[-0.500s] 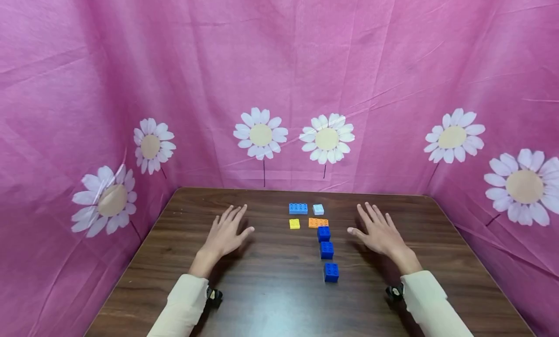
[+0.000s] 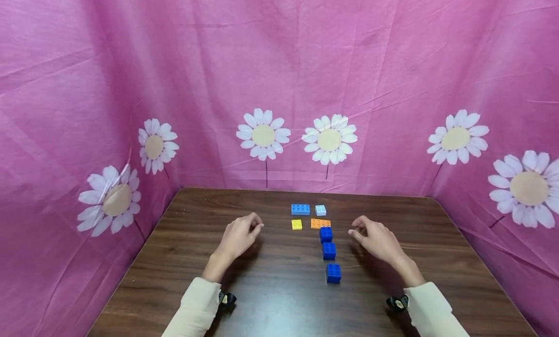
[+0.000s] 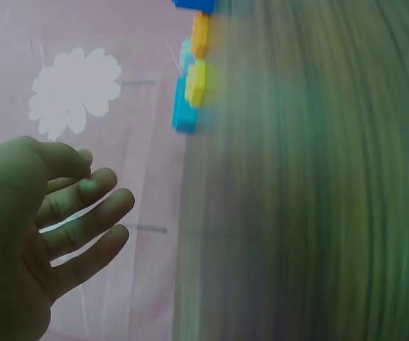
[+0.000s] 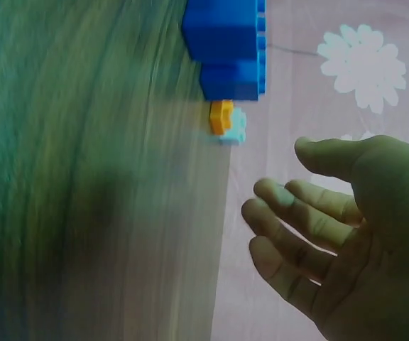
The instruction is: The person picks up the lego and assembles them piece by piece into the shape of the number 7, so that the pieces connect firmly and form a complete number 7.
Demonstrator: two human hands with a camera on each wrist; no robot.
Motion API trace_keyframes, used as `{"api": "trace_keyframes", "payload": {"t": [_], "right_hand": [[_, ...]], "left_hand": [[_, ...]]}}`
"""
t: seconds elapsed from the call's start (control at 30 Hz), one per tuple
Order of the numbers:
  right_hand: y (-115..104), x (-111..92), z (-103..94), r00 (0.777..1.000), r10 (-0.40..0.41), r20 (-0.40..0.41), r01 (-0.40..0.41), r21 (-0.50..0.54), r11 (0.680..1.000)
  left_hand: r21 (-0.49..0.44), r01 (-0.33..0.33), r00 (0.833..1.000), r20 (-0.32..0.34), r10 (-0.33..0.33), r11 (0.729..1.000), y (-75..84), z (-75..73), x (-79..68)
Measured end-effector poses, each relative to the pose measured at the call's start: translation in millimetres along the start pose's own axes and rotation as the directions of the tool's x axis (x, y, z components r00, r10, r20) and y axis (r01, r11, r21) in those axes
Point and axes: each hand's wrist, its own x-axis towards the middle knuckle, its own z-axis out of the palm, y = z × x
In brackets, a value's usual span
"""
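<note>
1. Reading the head view with 12 o'clock at the pink fabric curtain (image 2: 279,60), identify the bare left hand (image 2: 236,237): released, fingers loosely bent, grasping nothing.
2. Identify the bare right hand (image 2: 379,240): likewise released; the right wrist view shows a gap between thumb and fingers.
3. Any lettering on the brick studs is too small to read.
4. Relative to the left hand, the yellow square studded plastic brick (image 2: 297,225) lies near 3 o'clock; the light-blue rectangular studded plastic brick (image 2: 300,210) lies at 2 o'clock. Both are apart from the fingers.
5. Relative to the right hand, three dark-blue block-shaped studded plastic bricks lie apart from it: far brick (image 2: 326,235) at 9 o'clock, middle brick (image 2: 329,252) just below 9, near brick (image 2: 334,274) at 8.
6. The orange rectangular studded plastic brick (image 2: 320,223) lies between 9 and 10 o'clock of the right hand; the pale-blue square studded plastic brick (image 2: 320,210) lies at 10.
7. The far brick overlaps the orange brick's 6 o'clock edge; contact cannot be confirmed.
8. Each wrist view crops a dark-blue brick at 12 o'clock. The brown wood-grain tabletop (image 2: 271,298) is blurred there; whether either hand touches it cannot be told. In the left wrist view, the thumb partly hides one finger.
</note>
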Motion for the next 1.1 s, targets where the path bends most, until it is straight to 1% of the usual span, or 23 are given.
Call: {"api": "trace_keyframes", "payload": {"t": [0.13,0.23,0.33,0.4,0.53,0.63,0.73,0.8,0.87,1.0,1.1], "right_hand": [[-11,-6,-0.2,0.999,-0.031,0.019,0.030,0.039,0.999],[-18,-10,0.8,0.997,-0.060,0.051,0.056,0.072,0.996],[-23,-15,2.2,0.991,-0.107,0.076,0.099,0.105,0.989],[-26,-18,2.7,0.986,-0.141,0.092,0.128,0.135,0.983],[-30,-24,3.4,0.968,-0.209,0.140,0.170,0.247,0.954],[-33,-28,4.9,0.953,-0.252,0.170,0.189,0.317,0.929],[-34,-33,8.3,0.940,-0.292,0.179,0.220,0.338,0.915],[-35,-36,11.2,0.931,-0.318,0.176,0.245,0.342,0.907],[-36,-39,13.9,0.923,-0.339,0.185,0.260,0.351,0.900],[-36,-45,17.6,0.909,-0.346,0.232,0.251,0.359,0.899],[-35,-49,20.0,0.894,-0.363,0.262,0.259,0.358,0.897]], "left_hand": [[-0.049,-0.018,1.000,0.007,0.019,0.999,17.6,7.8,0.0],[-0.087,-0.022,0.999,0.039,0.025,0.996,30.8,14.3,0.4],[-0.144,-0.037,0.996,0.076,0.049,0.989,44.2,21.6,1.9],[-0.193,-0.055,0.993,0.095,0.074,0.980,52.9,27.2,2.8],[-0.291,-0.085,0.983,0.134,0.129,0.953,69.3,39.2,3.7],[-0.356,-0.086,0.973,0.170,0.155,0.931,80.5,51.1,4.0],[-0.405,-0.075,0.960,0.217,0.175,0.911,90.8,63.2,4.3],[-0.407,-0.083,0.951,0.239,0.194,0.910,96.8,69.7,4.1],[-0.386,-0.097,0.943,0.259,0.208,0.918,101.7,74.3,3.6],[-0.337,-0.126,0.932,0.282,0.228,0.933,107.7,81.2,2.8],[-0.337,-0.131,0.921,0.307,0.240,0.932,111.0,85.4,3.2]]}}
